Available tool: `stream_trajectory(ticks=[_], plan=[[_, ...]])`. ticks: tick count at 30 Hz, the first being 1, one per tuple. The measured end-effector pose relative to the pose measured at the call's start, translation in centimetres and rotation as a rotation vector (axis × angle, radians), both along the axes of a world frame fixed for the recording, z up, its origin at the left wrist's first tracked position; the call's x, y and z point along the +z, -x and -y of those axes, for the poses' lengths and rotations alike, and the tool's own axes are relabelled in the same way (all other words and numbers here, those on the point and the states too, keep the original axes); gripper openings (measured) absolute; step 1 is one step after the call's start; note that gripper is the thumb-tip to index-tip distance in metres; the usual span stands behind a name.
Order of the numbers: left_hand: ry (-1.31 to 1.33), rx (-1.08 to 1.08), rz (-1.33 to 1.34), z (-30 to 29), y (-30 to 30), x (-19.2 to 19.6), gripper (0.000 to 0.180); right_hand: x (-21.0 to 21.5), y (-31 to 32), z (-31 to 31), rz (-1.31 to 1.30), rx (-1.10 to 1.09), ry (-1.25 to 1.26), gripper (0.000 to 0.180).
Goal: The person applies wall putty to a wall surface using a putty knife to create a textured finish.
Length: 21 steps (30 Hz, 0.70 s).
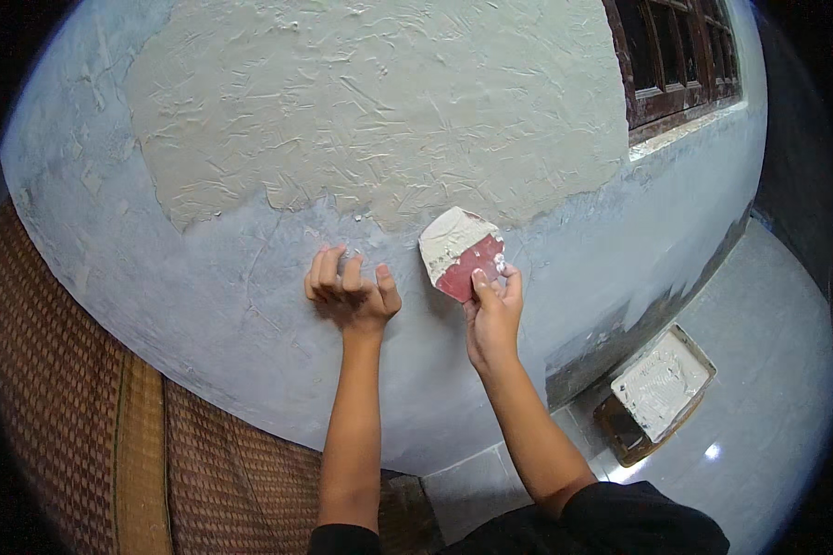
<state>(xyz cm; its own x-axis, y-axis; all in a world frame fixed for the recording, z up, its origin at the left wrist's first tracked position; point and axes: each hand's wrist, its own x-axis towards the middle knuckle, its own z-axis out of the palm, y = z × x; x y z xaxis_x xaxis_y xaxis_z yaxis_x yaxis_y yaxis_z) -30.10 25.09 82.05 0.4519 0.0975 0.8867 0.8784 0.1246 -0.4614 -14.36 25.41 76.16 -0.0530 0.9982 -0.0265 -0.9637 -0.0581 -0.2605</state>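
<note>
In my right hand (496, 319) is a flat red plaster spreader (470, 266), pinched with the thumb on its face. Off-white plaster coats the spreader's upper half, and white smears mark my fingertips. My left hand (352, 294) is open beside it, empty, its fingers bent and apart close to the bluish-grey wall (435, 388); whether they touch the wall I cannot tell. Just above both hands runs the ragged lower edge of a broad patch of rough cream plaster (379, 111).
A brown wooden-framed window (680, 55) is set in the wall at upper right. At lower right, a rectangular tray of white plaster (662, 384) rests on a small stool (625, 444) on the shiny grey floor (759, 370). Brown woven matting (55, 370) covers the left side.
</note>
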Motion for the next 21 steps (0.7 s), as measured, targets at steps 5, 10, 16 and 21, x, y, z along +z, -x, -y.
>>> stream_trajectory(ticks=[5, 10, 16, 21], plan=[[-0.018, -0.015, -0.01, -0.2, -0.3, 0.3, 0.027, 0.4, 0.8, -1.2, 0.114, -0.058, -0.196, 0.031], [-0.022, -0.003, 0.006, 0.0, 0.2, -0.1, 0.026, -1.4, 0.3, -0.6, 0.104, -0.094, -0.102, 0.035], [0.0, -0.005, 0.004, 0.0, -0.4, -0.1, 0.027, 0.3, 0.9, -1.7, 0.15, -0.102, -0.26, 0.037], [0.009, -0.008, -0.002, 0.2, 0.0, -0.1, 0.028, -1.7, 0.4, -1.3, 0.067, -0.1, -0.11, 0.036]])
